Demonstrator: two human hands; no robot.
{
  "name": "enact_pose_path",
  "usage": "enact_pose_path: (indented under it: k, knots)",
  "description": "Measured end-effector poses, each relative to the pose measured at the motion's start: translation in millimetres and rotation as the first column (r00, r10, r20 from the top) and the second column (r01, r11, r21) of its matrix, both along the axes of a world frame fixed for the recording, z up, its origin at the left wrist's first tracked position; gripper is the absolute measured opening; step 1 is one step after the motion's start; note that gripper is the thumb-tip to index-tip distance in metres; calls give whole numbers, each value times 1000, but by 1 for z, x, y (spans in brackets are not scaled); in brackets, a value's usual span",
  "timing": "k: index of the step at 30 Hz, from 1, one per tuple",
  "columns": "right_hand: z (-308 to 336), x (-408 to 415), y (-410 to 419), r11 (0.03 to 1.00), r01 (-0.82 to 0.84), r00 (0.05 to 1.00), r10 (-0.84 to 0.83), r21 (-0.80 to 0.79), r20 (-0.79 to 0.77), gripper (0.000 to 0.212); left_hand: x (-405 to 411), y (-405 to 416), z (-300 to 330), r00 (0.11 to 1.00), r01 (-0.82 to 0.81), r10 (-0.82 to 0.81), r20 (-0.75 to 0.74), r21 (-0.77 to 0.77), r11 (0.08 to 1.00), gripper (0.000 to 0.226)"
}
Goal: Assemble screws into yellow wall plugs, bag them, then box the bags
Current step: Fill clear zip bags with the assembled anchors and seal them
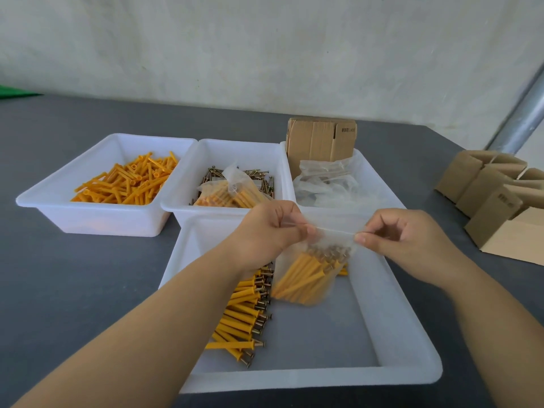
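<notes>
Above the near tray (397, 375), the filled bag (309, 275) is pinched at its top strip by the left hand (270, 231) and right hand (412, 237). Its thin film is judged slippery and bottom-heavy, best held at the seal.

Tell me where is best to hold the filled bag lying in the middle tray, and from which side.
Probably pinch the filled bag at its empty upper corner, which sticks up above the screws, coming from above. The lower part bulges with plugs and lies flat, so it gives fingers less to pinch.
</notes>
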State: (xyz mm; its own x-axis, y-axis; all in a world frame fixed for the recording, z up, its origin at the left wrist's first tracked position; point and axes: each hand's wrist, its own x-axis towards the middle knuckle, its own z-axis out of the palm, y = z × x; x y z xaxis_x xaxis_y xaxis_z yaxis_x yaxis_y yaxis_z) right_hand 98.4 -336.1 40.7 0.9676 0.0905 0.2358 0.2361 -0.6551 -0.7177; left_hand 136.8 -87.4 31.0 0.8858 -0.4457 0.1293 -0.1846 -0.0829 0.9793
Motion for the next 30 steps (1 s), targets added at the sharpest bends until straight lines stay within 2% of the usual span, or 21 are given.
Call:
enact_pose_path:
  k: [4,6,7,9,11,12,14,16,18,19,21,22,23,25,27,30]
  knots:
    - [3,2,6,971,60,997,-69,230,33,27,0,-1,0,984,-24,-4,-178,-157,987,24]
    - [8,5,19,931,74,997,-80,356,4,29,0,0,3,958,-21,-71,-278,-316,948,31]
    - [10,6,25,918,67,997,-50,390,-54,37,1,1,5,940,-32,-111,-323,-407,913,39]
    - [17,9,36,921,-11,962,116,389,-248,57,3,2,8,915,-79,-156,-373,-543,836,47]
    - [20,11,47,941,-142,877,264,307,-403,52,6,4,9,909,-146,-134,-395,-603,784,40]
    - [21,13,51,944,-167,859,281,283,-428,46,7,5,9,908,-182,-111,-404,-617,766,35]
    - [25,20,56,951,-139,879,247,275,-408,38,9,10,13,910,-229,-51,-411,-603,764,30]
    - [31,29,58,952,-171,888,260,252,-380,40,13,25,21,926,-205,8,-377,-485,850,41]
    - [39,36,62,947,-256,864,314,195,-392,34,18,40,38,950,-139,72,-305,-206,969,59]
    - [41,40,65,946,-284,857,324,156,-400,29,21,44,47,961,-121,108,-254,-35,992,58]
    - [44,48,72,949,-285,868,316,136,-383,28,28,47,61,970,-152,184,-157,197,969,34]
    - [45,51,76,951,-256,882,303,172,-360,31,33,46,66,966,-191,224,-127,226,955,26]
    - [46,54,78,950,-211,899,281,231,-337,33,38,46,70,956,-238,267,-124,207,949,25]
    - [50,62,76,938,-106,937,205,329,-283,32,49,49,74,918,-339,345,-194,68,938,28]
    - [52,70,66,944,17,970,64,331,-234,24,63,52,75,853,-478,452,-262,-44,877,24]
    - [47,83,43,944,196,973,-153,266,-171,13,94,63,67,724,-661,571,-386,-156,734,15]
